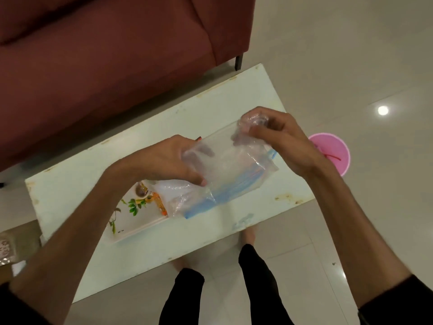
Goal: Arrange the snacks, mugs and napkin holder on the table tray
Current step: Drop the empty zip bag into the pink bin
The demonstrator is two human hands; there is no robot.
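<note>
Clear plastic bag (230,165) with blue strips held above bench (70,184), long axis running from near-left to far-right. Left hand (168,158) grips bag's left end, fingers curled round plastic. Right hand (271,139) pinches bunched far-right corner. Bag overhangs right part of white tray (138,219) with leaf print, lying on bench under left forearm. Maroon sofa (105,55) beyond bench. Pink bucket (332,153) on floor, right of bench, behind right wrist.
</note>
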